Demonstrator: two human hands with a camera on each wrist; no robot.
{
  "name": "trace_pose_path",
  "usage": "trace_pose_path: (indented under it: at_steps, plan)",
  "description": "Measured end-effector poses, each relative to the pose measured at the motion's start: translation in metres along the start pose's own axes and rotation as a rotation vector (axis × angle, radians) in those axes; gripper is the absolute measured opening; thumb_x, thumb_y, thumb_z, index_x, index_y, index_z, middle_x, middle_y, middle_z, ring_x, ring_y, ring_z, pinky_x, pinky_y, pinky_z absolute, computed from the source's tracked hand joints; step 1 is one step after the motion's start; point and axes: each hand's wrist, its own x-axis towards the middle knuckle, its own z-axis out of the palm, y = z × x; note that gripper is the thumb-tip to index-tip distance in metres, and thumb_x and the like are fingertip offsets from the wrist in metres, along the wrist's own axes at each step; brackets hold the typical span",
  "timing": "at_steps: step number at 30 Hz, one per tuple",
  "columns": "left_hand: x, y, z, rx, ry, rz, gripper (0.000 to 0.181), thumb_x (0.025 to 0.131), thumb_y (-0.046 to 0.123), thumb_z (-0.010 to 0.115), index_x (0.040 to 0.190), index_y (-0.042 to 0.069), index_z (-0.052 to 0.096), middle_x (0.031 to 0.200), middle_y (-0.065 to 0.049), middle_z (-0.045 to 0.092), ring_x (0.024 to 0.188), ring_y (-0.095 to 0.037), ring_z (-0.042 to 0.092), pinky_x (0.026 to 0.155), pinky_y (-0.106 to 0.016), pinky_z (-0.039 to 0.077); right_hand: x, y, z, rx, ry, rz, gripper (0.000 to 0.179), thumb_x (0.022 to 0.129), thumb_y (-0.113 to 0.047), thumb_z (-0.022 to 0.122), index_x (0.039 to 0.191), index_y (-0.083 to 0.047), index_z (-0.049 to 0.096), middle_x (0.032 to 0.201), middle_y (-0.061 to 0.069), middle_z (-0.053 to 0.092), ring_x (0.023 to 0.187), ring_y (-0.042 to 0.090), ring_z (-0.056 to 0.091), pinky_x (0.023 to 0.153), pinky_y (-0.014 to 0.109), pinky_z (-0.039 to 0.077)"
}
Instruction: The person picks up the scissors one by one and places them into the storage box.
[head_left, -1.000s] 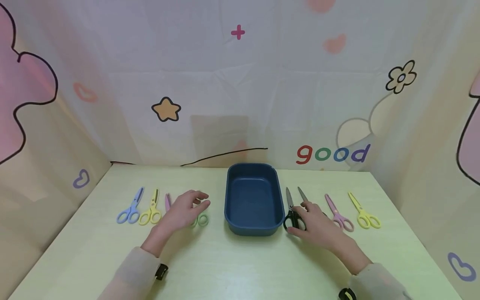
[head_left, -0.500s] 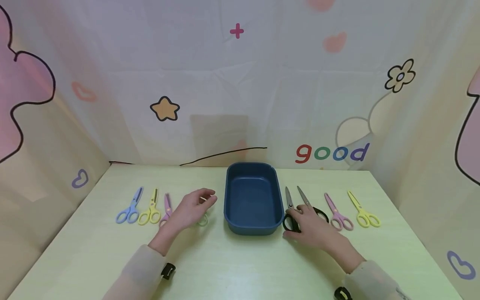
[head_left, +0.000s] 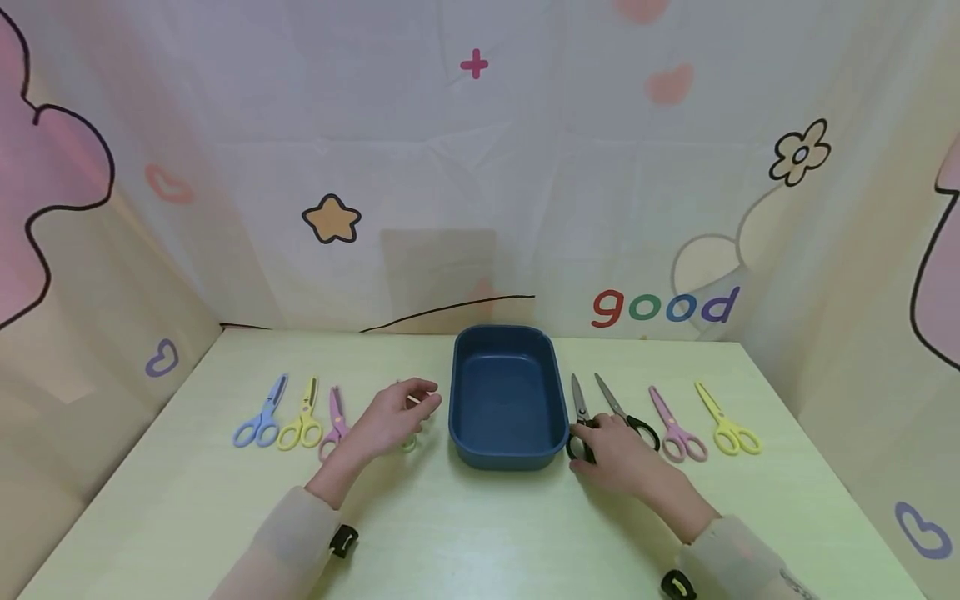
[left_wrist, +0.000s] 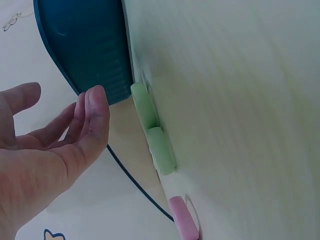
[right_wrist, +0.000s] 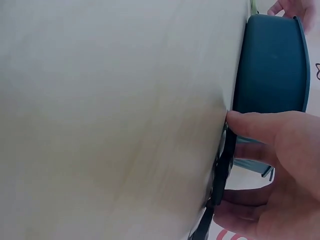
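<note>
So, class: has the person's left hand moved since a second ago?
Yes. The left hand has shifted toward the dark blue plastic tub, uncovering the pink scissors.

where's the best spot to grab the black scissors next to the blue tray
Probably by the looped handles of the black scissors, coming from the near side with the right hand, whose fingers already rest there. They lie flat on the table, blades pointing away, right beside the blue tray, so that side is cramped.

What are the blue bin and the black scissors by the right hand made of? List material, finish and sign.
Blue bin: apparently moulded plastic, semi-matte; rounded corners, soft sheen.
Black scissors: grey blades, likely metal; black handles, probably plastic, loop shapes.
</note>
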Motion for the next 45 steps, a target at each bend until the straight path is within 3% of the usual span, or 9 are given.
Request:
trace_pose_path:
  at_steps: [16,25,35,41,45]
  plan:
    - [0.000,0.002,0.006,-0.076,-0.031,-0.020,0.038,0.104,0.019,0.062,0.133,-0.006,0.060,0.108,-0.011,0.066,0.092,-0.031,0.066,0.073,-0.034,0.060,0.003,0.000,0.001,0.071,0.044,0.023,0.033,0.086,-0.021,0.080,0.115,-0.010,0.067,0.098,0.016,0.056,0.093,0.036,0.053,0.075,0.051,0.050]
    - [0.003,0.001,0.009,-0.243,-0.060,-0.059,0.043,0.103,0.014,0.063,0.138,-0.009,0.054,0.111,-0.017,0.060,0.097,-0.039,0.066,0.075,-0.038,0.061,0.004,0.003,-0.010,0.093,0.071,0.031,0.033,0.083,-0.017,0.078,0.114,-0.011,0.067,0.098,0.017,0.056,0.094,0.036,0.054,0.075,0.051,0.050]
    - [0.006,0.001,0.013,-0.410,-0.103,-0.114,0.043,0.102,0.006,0.063,0.140,-0.011,0.050,0.113,-0.020,0.056,0.090,-0.023,0.065,0.084,-0.043,0.059,0.006,0.006,-0.029,0.104,0.105,0.077,0.037,0.085,-0.019,0.079,0.119,-0.007,0.067,0.102,0.023,0.057,0.096,0.041,0.054,0.078,0.054,0.049]
    - [0.009,-0.001,0.016,-0.454,-0.104,-0.121,0.043,0.100,0.000,0.063,0.140,-0.010,0.050,0.111,-0.019,0.056,0.090,-0.022,0.066,0.083,-0.039,0.060,0.009,0.005,-0.042,0.066,0.171,0.091,0.039,0.086,-0.020,0.079,0.120,-0.006,0.067,0.100,0.022,0.059,0.094,0.041,0.056,0.081,0.056,0.047]
    - [0.011,-0.002,0.015,-0.477,-0.113,-0.129,0.044,0.099,-0.003,0.064,0.140,-0.010,0.050,0.111,-0.019,0.056,0.088,-0.022,0.066,0.084,-0.037,0.059,0.011,0.001,-0.049,0.044,0.206,0.090,0.039,0.087,-0.022,0.079,0.121,-0.007,0.067,0.100,0.021,0.059,0.094,0.040,0.058,0.075,0.054,0.051]
